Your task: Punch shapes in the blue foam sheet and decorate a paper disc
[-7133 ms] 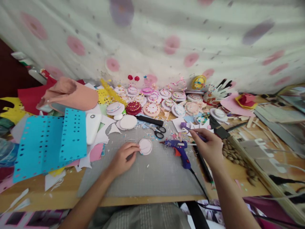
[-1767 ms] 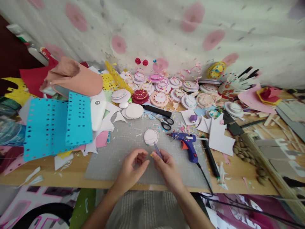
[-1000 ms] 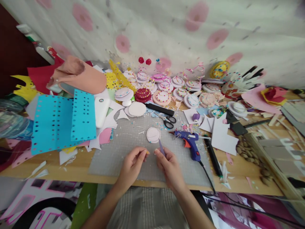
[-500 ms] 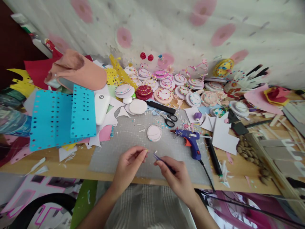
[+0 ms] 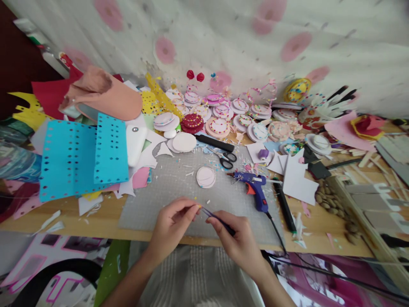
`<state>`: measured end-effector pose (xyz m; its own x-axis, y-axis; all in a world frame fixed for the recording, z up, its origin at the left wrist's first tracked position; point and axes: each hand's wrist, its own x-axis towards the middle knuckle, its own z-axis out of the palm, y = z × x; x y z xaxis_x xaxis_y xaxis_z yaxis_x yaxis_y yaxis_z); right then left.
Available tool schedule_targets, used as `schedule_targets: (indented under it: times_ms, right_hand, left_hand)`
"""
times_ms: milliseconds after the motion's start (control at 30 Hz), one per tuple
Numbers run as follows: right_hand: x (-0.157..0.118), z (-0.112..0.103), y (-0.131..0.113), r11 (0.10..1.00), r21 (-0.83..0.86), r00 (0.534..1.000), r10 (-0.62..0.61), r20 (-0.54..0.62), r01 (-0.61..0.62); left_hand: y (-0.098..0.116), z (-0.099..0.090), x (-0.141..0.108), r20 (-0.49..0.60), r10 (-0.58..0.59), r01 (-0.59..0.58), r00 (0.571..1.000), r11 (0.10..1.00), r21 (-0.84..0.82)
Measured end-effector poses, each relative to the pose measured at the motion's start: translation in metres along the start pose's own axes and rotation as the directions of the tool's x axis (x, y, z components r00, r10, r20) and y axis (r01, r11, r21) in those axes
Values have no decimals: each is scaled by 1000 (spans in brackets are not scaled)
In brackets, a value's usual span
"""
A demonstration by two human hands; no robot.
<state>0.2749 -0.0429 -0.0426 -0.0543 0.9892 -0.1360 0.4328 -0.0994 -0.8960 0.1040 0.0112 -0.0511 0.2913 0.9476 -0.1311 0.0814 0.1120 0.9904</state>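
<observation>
My right hand (image 5: 234,232) is closed around dark tweezers (image 5: 220,219), their tips pointing left toward my left fingertips. Thumb and forefinger of my left hand (image 5: 175,219) pinch a tiny yellow-orange piece (image 5: 200,207), and the tweezer tips reach right up to it; whether they grip it I cannot tell. Just beyond my hands a small white foam disc (image 5: 206,177) with curved lines lies flat on the grey cutting mat (image 5: 143,213). A tiny white scrap (image 5: 208,201) rests between the disc and my hands.
A blue hot glue gun (image 5: 257,187) lies to the right, its cord running off the front edge. Behind the disc are black-handled scissors (image 5: 227,160) and a black-handled tool (image 5: 215,143). Decorated discs (image 5: 219,126) crowd the back. Blue perforated foam sheets (image 5: 70,157) stand at left.
The tweezers have moved slightly left, so their tips now meet the piece at my left fingertips. A yellow bit shows more clearly there. The view has shifted a little.
</observation>
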Motion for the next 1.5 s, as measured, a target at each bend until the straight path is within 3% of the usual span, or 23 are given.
schedule_targets:
  times_ms: [633,1500]
  right_hand:
    - [1,1,2,999,35,999,36,-5,-36]
    - [2,3,7,997,46,998,64,-22,-63]
  left_hand:
    - [1,-2,6,18,71,-73,997,992,102]
    - [-6,-5,3,52,57,-65,997,984,164]
